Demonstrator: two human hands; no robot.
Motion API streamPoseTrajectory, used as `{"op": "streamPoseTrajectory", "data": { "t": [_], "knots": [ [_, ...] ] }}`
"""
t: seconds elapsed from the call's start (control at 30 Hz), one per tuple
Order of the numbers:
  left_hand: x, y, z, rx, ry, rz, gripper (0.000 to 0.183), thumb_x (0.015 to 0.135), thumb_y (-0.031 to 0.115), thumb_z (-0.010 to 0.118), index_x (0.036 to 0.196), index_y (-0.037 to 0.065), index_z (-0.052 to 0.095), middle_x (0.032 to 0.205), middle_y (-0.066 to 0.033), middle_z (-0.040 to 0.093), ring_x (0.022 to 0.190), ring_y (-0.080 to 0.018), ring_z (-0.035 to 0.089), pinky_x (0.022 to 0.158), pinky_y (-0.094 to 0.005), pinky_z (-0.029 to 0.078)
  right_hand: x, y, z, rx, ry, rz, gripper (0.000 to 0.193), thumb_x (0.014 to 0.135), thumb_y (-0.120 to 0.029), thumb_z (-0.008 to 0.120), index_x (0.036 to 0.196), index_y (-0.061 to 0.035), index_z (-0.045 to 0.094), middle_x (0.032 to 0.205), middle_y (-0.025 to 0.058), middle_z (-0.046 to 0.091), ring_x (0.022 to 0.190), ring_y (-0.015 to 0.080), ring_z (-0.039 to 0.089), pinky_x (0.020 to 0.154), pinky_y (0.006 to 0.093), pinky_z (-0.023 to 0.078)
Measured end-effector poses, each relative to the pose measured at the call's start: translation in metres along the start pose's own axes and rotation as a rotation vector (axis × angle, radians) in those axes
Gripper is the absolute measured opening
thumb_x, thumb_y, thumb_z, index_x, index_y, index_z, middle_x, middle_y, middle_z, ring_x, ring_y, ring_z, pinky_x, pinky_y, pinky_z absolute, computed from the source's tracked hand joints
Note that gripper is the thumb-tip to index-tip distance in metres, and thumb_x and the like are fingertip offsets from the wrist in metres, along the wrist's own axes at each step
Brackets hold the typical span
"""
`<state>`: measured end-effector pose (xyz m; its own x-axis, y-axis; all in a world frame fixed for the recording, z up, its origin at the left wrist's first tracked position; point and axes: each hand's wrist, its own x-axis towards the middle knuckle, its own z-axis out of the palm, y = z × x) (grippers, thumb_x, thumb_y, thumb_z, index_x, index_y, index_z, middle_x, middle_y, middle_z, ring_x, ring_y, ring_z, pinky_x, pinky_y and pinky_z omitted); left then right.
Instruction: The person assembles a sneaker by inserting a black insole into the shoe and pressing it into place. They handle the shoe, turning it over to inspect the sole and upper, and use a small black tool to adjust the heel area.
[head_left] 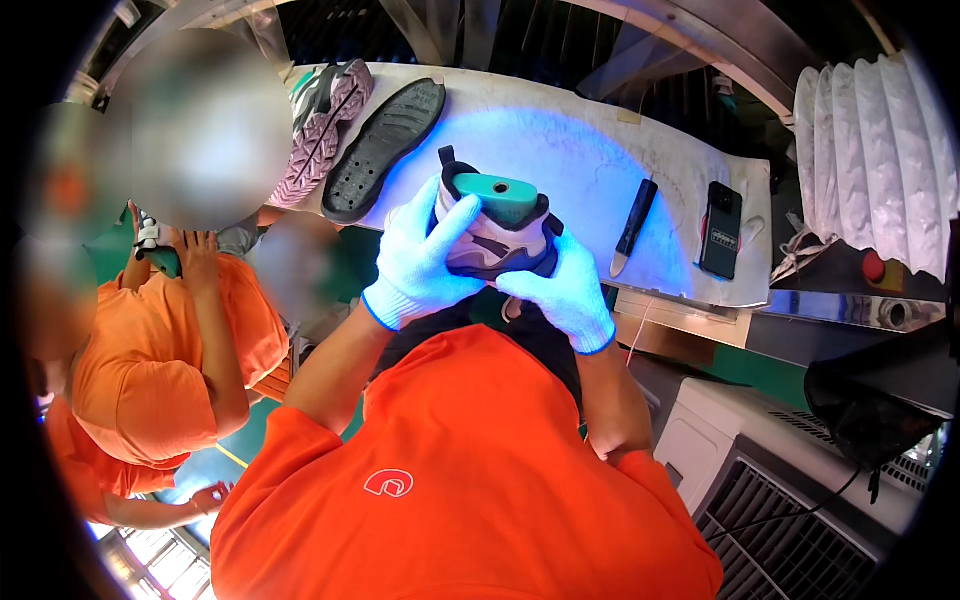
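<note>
Between my two gloved hands is a grey and black sneaker [497, 244] with a green shoe last [500, 187] filling its opening, the heel end turned toward me. My left hand [425, 250] grips its left side, the thumb up by the last. Around the right and lower heel closes my right hand [570, 290]. Both hands wear white knit gloves lit blue. Beyond the shoe, to the left on the table, lie a black shoe sole [385, 150] and another sneaker with a pinkish sole [322, 135]. The held shoe's toe is hidden.
On the white table [540, 120], right of the shoe, lie a black-handled knife [634, 228] and a black phone [721, 230]. A white ribbed duct [870, 160] hangs at far right, above a red button [874, 266]. Co-workers in orange shirts [150, 360] are close on my left.
</note>
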<state>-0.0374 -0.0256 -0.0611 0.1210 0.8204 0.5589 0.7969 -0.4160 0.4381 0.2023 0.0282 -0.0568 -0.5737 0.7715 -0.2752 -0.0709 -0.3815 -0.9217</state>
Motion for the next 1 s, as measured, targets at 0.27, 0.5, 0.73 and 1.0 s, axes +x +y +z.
{"op": "streamPoseTrajectory", "data": {
  "t": [0.27,0.5,0.73,1.0],
  "knots": [
    [0.002,-0.003,0.001,0.005,-0.024,-0.008,0.102,0.051,0.029,0.102,0.146,0.013,0.068,0.151,-0.0338,0.059,0.112,-0.0476,0.072,0.089,-0.0518,0.059,0.0,-0.008,-0.005,-0.01,-0.037,-0.023,0.076,0.081,0.0,0.088,0.149,0.0056,0.055,0.121,0.0151,0.076,0.088,0.0209,0.075,0.078,0.0356,0.063],
    [-0.006,-0.011,-0.001,-0.017,-0.051,-0.047,0.108,0.05,0.026,0.101,0.151,0.014,0.065,0.152,-0.0333,0.059,0.114,-0.0482,0.072,0.093,-0.0509,0.058,0.001,-0.02,-0.01,-0.12,-0.105,-0.03,0.079,0.08,-0.001,0.087,0.152,0.0075,0.054,0.122,0.0151,0.075,0.093,0.0205,0.075,0.087,0.0361,0.062],
    [-0.004,-0.007,0.004,-0.013,0.006,-0.001,0.1,0.05,0.024,0.1,0.144,0.018,0.069,0.148,-0.031,0.062,0.11,-0.045,0.072,0.092,-0.0498,0.059,0.0,-0.019,-0.012,-0.069,-0.111,0.027,0.077,0.082,-0.006,0.084,0.153,0.0063,0.055,0.135,0.0158,0.072,0.116,0.0217,0.071,0.104,0.0389,0.057],
    [0.008,0.0,-0.001,0.022,-0.054,-0.069,0.097,0.052,0.027,0.1,0.144,0.022,0.069,0.148,-0.029,0.062,0.11,-0.0434,0.073,0.092,-0.0498,0.058,0.003,-0.006,-0.026,-0.239,-0.153,-0.07,0.089,0.081,-0.023,0.091,0.156,0.006,0.053,0.142,0.0158,0.071,0.127,0.0214,0.067,0.113,0.0389,0.053]
  ]
}}
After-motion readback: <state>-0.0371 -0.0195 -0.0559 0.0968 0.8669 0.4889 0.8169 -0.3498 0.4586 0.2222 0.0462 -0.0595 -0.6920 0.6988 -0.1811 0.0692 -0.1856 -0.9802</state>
